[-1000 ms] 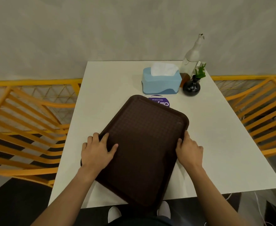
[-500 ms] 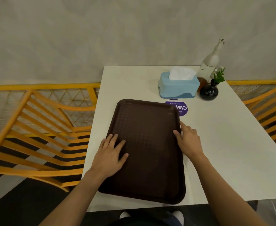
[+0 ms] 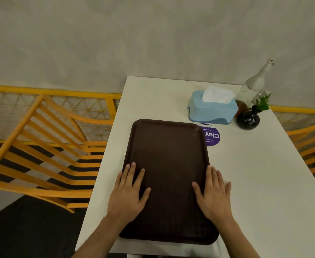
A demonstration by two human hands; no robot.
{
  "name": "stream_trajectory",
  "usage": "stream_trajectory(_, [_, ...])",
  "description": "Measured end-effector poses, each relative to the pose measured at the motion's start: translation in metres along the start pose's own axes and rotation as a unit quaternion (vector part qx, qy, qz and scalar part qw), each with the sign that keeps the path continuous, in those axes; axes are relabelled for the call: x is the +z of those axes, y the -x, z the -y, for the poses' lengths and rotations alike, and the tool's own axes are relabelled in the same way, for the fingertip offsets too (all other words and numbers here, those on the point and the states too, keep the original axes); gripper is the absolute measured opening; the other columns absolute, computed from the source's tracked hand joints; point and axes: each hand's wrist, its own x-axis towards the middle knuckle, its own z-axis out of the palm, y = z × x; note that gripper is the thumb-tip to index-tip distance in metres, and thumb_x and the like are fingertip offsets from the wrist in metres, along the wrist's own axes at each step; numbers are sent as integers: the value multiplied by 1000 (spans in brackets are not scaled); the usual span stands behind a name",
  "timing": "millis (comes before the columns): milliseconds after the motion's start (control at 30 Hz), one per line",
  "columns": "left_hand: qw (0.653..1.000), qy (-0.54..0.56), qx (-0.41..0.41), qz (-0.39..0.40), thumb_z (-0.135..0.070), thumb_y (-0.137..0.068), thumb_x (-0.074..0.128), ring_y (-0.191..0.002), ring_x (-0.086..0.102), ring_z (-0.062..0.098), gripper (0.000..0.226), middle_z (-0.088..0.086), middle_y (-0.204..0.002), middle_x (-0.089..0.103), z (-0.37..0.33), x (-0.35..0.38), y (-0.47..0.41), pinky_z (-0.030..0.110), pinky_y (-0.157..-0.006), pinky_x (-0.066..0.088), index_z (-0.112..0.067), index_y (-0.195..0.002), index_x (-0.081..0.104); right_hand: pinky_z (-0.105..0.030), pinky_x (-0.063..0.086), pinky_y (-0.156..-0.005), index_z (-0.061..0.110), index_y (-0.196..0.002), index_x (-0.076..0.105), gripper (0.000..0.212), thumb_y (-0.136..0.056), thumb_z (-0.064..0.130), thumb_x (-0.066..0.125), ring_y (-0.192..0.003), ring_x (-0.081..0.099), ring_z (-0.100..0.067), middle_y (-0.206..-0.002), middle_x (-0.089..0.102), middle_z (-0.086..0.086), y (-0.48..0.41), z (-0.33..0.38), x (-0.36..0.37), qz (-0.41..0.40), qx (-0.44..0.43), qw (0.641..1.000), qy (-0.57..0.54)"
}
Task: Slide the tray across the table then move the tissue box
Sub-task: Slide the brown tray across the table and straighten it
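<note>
Now both hands lie flat with a loose grip, left hand [image 3: 128, 192] and right hand [image 3: 213, 192], on the brown tray [image 3: 168, 164]. Beyond the right hand, the blue tissue box [image 3: 211, 110] sits on the white surface [image 3: 255, 174].

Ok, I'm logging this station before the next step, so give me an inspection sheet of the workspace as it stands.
Surface: white table, no spills seen.
Job's things: brown tray flat on the table, empty, its far right corner over a purple round sticker; blue tissue box beyond it, a tissue sticking out.
Clutter: white bottle and black vase with a green sprig, right of the box.
Grippers: left hand and right hand lie flat and open on the tray's side edges.
Cables: nothing seen.
Surroundings: yellow slatted chairs on both sides, yellow railing, grey wall.
</note>
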Motion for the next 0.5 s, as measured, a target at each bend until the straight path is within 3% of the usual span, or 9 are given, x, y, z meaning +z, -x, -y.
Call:
stream_trajectory(100, [999, -2, -42, -12, -72, -94, 25, -155, -6, 22, 80, 6, -170, 6, 5, -2, -4, 39, -122, 4, -28, -160, 25, -57, 2, -124, 18, -163, -1, 83, -99, 68, 18, -158, 0, -24, -172, 8, -4, -10, 4, 0, -1, -20, 1000, -1])
stream_trajectory(267, [990, -40, -129, -44, -83, -87, 24, -156, 1, 26, 95, 9, -169, 11, 30, -7, -11, 44, -124, 9, -22, -160, 22, -58, -1, -124, 18, -163, 0, 82, -100, 66, 20, -158, -2, -24, -172, 7, -3, -29, 22, 3, 4, -41, 999, -4])
stream_trajectory(500, [990, -19, -136, -30, -87, -84, 24, -155, -1, 23, 105, 6, -170, 6, 65, -10, -38, 43, -124, 6, -20, -162, 7, -53, -5, -122, 20, -163, 0, 83, -100, 68, 25, -158, -3, -27, -172, 7, -3, -52, 45, 7, 21, -57, 998, -16])
